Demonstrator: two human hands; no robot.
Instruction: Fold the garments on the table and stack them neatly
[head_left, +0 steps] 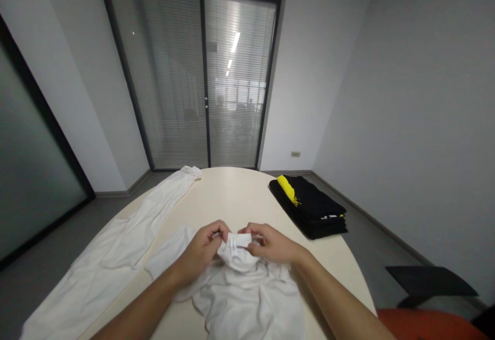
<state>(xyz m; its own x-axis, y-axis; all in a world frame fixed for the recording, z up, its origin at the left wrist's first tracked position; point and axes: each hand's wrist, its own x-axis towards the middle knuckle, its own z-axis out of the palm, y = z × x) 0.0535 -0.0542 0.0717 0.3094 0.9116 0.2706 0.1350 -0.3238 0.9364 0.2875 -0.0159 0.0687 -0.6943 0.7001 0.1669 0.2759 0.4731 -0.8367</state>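
A crumpled white shirt (247, 298) lies on the pale round table (235, 195) right in front of me. My left hand (203, 249) is closed, pinching the left side of the shirt's collar. My right hand (270, 244) is closed too, gripping the collar's right side. Between the two hands the collar is lifted a little off the table, and a small label shows inside it.
A long white garment (116, 247) stretches along the table's left side. A folded stack of black clothes with a yellow piece (307, 206) sits at the right edge. A dark chair (429, 280) stands at lower right. Glass doors with blinds (201, 77) are behind the table.
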